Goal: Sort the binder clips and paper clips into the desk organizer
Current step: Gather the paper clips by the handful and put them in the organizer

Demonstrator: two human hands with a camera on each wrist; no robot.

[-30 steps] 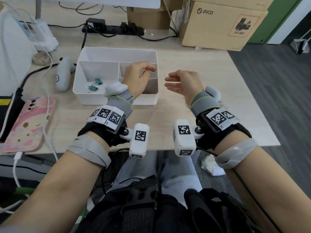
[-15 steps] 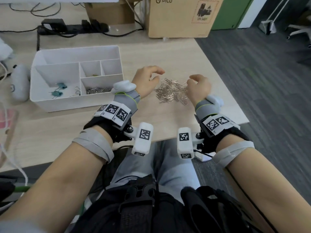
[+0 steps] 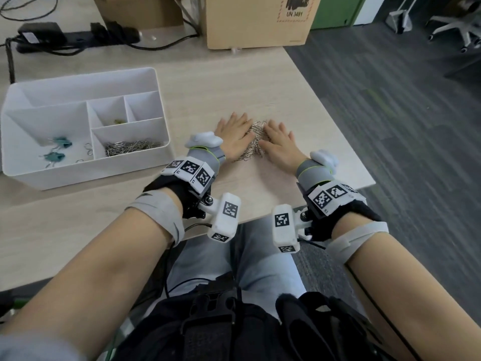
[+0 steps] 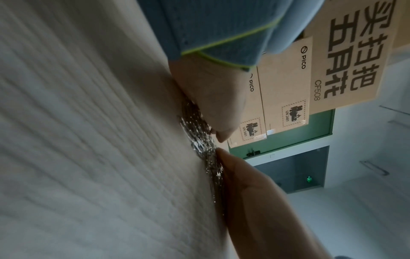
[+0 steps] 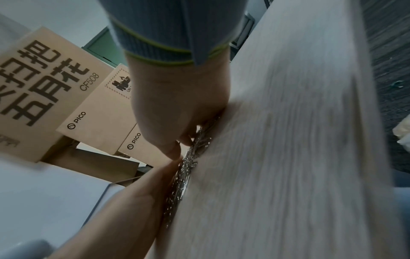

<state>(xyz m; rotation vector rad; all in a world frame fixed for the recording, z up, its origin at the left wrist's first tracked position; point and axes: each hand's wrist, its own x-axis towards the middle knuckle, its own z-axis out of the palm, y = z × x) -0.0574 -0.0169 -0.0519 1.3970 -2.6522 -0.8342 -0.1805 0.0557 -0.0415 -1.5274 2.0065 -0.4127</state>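
Observation:
A heap of silver paper clips (image 3: 256, 142) lies on the wooden table (image 3: 221, 87), right of the white desk organizer (image 3: 78, 175). My left hand (image 3: 233, 138) and right hand (image 3: 279, 142) lie flat on the table with straight fingers. They press against the heap from either side. The left wrist view shows the heap (image 4: 199, 140) squeezed between my left hand (image 4: 255, 192) and right hand (image 4: 213, 98); the right wrist view shows the same heap (image 5: 188, 166). The organizer holds two teal binder clips (image 3: 58, 149) in its large left compartment and more paper clips (image 3: 130, 148) in the front right one.
Cardboard boxes (image 3: 257, 19) and a black power strip (image 3: 75, 37) with cables stand at the back of the table. The table's right edge (image 3: 338, 121) runs close to my right hand, with grey carpet and an office chair (image 3: 466, 29) beyond.
My view has swung right. Both hands left the organizer, came down flat beside the spread-out paper clips and pushed them into a narrow heap.

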